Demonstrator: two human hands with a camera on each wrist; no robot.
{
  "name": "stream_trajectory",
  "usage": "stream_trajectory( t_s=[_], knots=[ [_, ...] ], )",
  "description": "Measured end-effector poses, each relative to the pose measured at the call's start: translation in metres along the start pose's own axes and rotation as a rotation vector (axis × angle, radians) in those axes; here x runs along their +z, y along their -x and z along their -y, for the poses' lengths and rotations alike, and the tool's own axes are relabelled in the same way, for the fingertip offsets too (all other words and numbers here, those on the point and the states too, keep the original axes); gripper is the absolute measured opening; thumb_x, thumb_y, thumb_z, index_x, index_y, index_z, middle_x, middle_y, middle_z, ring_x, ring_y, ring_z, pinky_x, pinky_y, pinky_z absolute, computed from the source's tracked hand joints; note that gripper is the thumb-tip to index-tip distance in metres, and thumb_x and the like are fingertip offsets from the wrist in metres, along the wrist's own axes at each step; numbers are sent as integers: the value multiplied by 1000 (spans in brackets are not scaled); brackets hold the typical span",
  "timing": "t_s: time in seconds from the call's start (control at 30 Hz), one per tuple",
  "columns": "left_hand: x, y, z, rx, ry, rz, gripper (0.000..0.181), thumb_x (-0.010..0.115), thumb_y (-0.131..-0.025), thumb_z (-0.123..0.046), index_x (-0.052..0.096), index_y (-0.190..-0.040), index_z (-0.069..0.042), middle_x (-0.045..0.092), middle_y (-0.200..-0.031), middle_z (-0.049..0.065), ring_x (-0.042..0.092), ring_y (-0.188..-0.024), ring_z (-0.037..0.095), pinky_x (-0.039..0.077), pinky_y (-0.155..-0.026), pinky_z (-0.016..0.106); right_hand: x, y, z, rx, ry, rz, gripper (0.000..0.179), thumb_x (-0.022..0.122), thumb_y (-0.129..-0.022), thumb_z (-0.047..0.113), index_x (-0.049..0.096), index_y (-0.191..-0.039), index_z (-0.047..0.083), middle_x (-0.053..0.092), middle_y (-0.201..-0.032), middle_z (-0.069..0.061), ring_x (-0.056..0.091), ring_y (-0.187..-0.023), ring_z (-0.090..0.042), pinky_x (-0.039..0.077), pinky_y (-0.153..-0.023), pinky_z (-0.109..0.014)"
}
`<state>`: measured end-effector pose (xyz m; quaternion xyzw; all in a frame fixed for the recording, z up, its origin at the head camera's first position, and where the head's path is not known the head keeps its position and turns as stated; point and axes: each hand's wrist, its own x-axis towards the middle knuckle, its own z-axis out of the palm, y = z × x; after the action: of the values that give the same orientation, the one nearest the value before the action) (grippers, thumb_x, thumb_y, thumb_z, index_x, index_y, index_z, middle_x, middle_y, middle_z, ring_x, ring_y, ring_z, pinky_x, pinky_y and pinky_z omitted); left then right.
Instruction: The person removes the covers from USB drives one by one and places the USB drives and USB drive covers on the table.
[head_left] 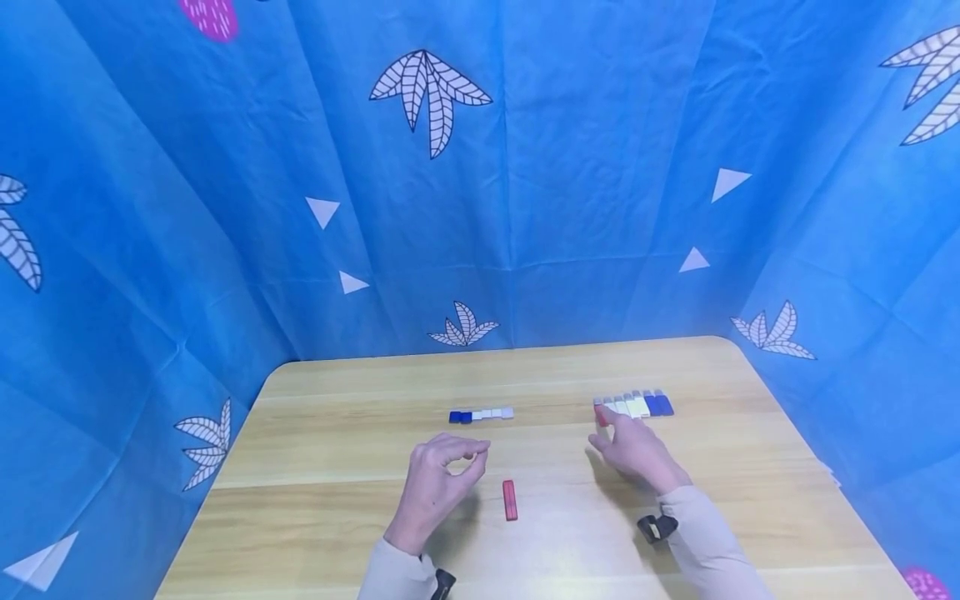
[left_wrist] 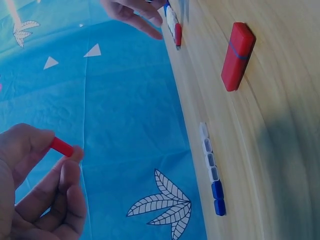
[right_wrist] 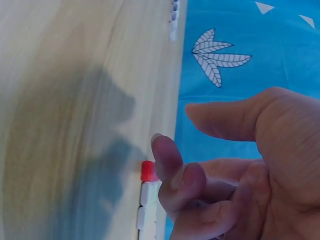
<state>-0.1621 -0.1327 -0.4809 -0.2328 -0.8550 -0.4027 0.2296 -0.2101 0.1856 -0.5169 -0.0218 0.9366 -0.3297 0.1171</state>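
My left hand (head_left: 441, 482) pinches a small red cap (left_wrist: 62, 147) between thumb and index finger, raised above the table. To its right lies a red USB flash drive (head_left: 510, 500) with a thin blue band. Loosely spread fingers of my right hand (head_left: 633, 450) hover at the near end of a row of uncapped flash drives (head_left: 635, 406). The red drive (right_wrist: 148, 171) at this row's left end sits by the index fingertip; contact cannot be told. Beyond the left hand, a row of small caps (head_left: 487, 414) runs from blue to white.
The wooden table (head_left: 337, 467) carries both rows toward its back half. Blue curtains (head_left: 585, 167) printed with leaves and triangles hang around its back and sides. Each wrist wears a dark strap device (head_left: 657, 527).
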Motion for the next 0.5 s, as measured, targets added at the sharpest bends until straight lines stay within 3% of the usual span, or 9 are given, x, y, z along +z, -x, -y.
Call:
stream_trajectory(
  t_s=[0.13,0.23,0.33,0.5],
  knots=[
    [2,1,3,34,34,-14,15,80,-83,-3,81,-96,-11,81,-93,4,75,-78,7,60,-78,19,-3,2,3,-4,-13,-4,67,63,-99,24,34,-157,7,60,-141,-22,38,-47,-11,42,-49,-31],
    [3,2,5,54,62,-16,15,80,-82,-1,80,-95,-8,81,-94,7,77,-79,10,59,-77,15,-4,5,6,0,-18,3,66,63,-99,25,35,-157,7,70,-104,-17,39,-47,-11,42,-47,-31],
    [5,2,7,72,86,-12,15,80,-81,0,80,-94,-7,81,-94,8,78,-81,13,59,-79,15,-5,6,7,1,-18,19,66,62,-100,25,34,-157,7,53,-65,-3,39,-45,-10,41,-45,-29],
    [5,-1,6,61,122,27,16,81,-82,-1,81,-94,-11,81,-97,6,78,-87,15,60,-85,21,-8,8,8,-25,-25,10,66,63,-100,26,36,-156,5,40,-52,6,39,-45,-10,36,-43,-25]
  ],
)
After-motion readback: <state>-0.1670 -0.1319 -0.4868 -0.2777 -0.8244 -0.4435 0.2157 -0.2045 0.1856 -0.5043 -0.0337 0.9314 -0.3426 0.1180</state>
